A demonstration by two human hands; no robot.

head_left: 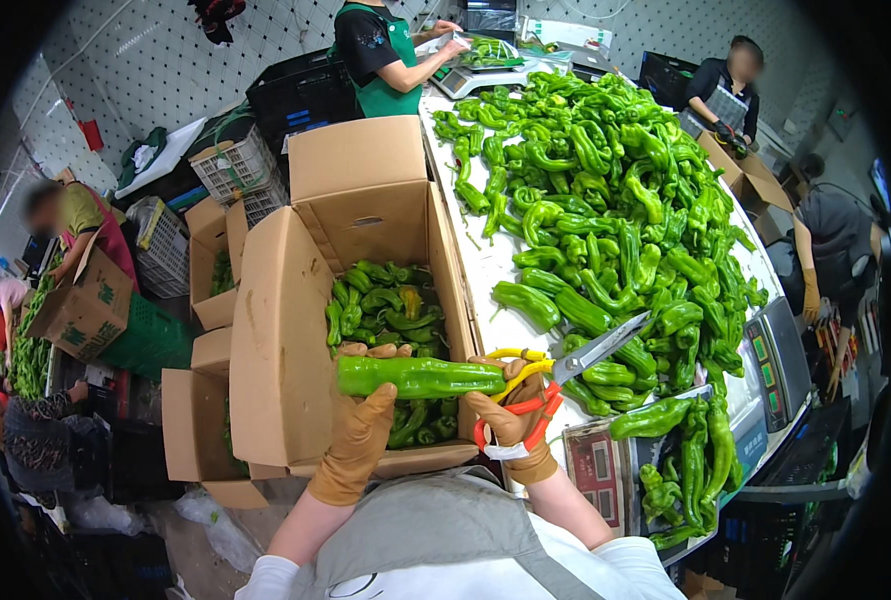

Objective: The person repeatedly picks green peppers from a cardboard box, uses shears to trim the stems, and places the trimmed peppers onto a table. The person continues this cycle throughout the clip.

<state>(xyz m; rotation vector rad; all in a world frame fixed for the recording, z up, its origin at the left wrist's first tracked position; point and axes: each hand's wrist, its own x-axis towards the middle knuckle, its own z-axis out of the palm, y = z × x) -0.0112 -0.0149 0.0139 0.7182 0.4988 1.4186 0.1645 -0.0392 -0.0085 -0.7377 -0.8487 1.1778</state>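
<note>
A long green pepper (pixel 420 378) lies level over the open cardboard box (pixel 280 320). My left hand (pixel 363 430), in a brown glove, is closed around its left end, thumb in front and fingers behind. In my right hand (pixel 515 425), gloved alike, is a pair of scissors (pixel 597 352) with one red and one yellow handle; a white wrap sits on the red loop. The blades point up and right, over the table's edge. My right fingertips also touch the pepper's right end. More green peppers (pixel 385 310) lie inside the box below.
A big heap of peppers (pixel 605 200) covers the white table (pixel 495 290). Peppers lie on a scale (pixel 597 470) at the near right; another scale (pixel 777 360) stands beyond. Smaller boxes (pixel 195 405) are at left. Co-workers stand far left, at the back (pixel 370 60) and far right (pixel 730 90).
</note>
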